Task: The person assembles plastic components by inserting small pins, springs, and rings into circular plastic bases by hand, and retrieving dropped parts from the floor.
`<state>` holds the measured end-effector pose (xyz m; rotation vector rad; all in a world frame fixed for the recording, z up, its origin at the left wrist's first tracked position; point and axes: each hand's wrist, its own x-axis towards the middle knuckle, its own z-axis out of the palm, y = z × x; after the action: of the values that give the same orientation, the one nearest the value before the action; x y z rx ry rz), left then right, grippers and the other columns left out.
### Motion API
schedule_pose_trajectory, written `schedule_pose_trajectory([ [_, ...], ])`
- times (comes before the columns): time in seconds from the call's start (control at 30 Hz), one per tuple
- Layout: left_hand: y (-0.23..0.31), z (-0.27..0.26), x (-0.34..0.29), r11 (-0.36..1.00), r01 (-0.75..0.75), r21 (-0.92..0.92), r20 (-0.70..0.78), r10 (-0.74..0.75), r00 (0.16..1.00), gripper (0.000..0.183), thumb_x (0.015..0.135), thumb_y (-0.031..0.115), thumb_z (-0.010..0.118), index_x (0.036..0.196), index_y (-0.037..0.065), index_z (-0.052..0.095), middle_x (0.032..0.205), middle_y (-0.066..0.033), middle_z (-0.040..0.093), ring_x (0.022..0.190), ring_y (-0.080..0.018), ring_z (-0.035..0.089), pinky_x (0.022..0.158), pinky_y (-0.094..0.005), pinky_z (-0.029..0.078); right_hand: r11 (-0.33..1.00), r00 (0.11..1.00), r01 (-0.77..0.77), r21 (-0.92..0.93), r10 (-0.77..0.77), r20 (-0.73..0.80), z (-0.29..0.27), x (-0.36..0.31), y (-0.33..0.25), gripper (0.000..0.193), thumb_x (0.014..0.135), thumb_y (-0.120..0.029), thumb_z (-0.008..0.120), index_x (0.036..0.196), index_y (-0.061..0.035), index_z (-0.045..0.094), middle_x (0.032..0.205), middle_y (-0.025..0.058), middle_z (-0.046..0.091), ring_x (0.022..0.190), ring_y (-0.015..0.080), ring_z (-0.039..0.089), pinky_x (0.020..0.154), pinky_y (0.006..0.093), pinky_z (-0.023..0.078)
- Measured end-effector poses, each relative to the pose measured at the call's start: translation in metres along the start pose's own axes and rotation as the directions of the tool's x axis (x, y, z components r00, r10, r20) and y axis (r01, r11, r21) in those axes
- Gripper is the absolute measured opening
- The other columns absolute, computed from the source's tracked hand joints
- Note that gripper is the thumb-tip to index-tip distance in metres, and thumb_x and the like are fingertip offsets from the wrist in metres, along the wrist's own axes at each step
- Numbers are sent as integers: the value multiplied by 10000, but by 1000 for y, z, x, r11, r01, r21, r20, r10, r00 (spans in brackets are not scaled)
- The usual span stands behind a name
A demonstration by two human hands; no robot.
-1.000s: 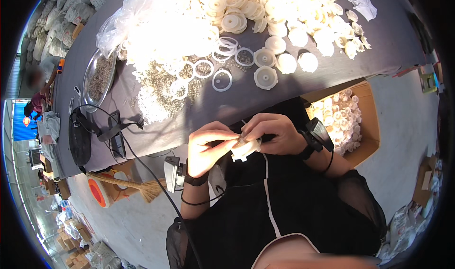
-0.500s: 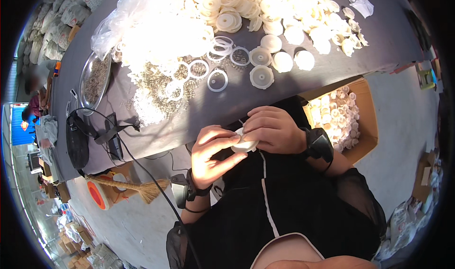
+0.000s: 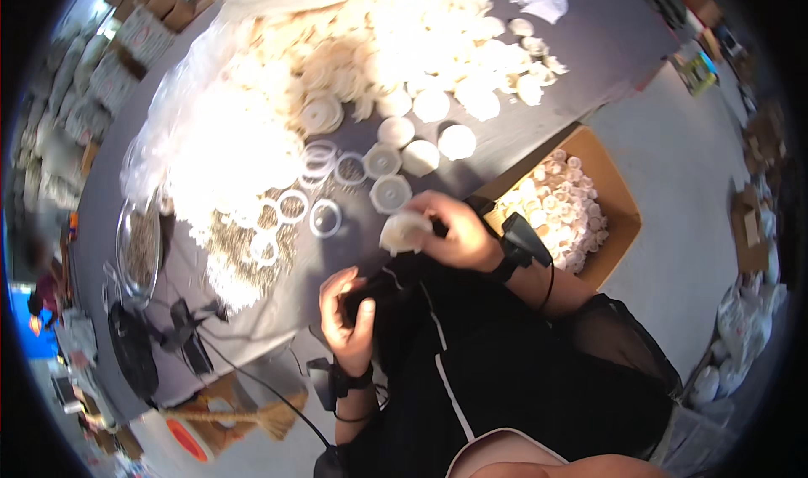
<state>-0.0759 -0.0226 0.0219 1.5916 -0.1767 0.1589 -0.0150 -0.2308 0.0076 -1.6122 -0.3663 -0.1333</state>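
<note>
In my right hand [image 3: 459, 232] is a round white plastic cap [image 3: 404, 232], gripped at its side just off the table's near edge and somewhat blurred. My left hand [image 3: 347, 320] is apart from it, low in front of my body, fingers curved and thumb spread, with nothing in it. Close beyond the held cap lie two round white caps with open faces, the nearer one [image 3: 390, 193] and another [image 3: 382, 161]. A white ring [image 3: 326, 218] with a small piece inside lies to their left, near several more rings.
A sunlit heap of cream plastic parts [image 3: 337, 74] covers the far table, with small metal springs [image 3: 220, 246] at left. A metal tray [image 3: 139, 251] stands at the left edge. The cardboard box [image 3: 619, 225] at right holds many white assembled pieces. A cable [image 3: 269, 406] hangs at left.
My hands have come apart. The right hand has carried the white cap toward the table, while the left has let go and opened. The whole view has shifted.
</note>
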Motion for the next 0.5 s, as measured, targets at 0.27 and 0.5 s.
schedule_pose_trajectory([
  [0.27,-9,15,9,991,123,45,166,-129,978,292,790,-55,569,1077,-6,550,1092,-106,522,894,-153,557,825,-271,437,945,808,-284,-162,145,-571,-155,43,12,477,850,-219,608,1228,34,462,834,61,631,561,68,523,510,214,422],
  [0.5,-5,17,11,987,74,141,124,-92,988,257,789,-44,583,1042,-5,566,1055,-106,542,892,-168,562,821,-277,444,966,760,-240,-99,123,-638,-152,61,35,586,878,-163,549,1366,0,266,1088,135,558,682,124,593,577,228,473],
])
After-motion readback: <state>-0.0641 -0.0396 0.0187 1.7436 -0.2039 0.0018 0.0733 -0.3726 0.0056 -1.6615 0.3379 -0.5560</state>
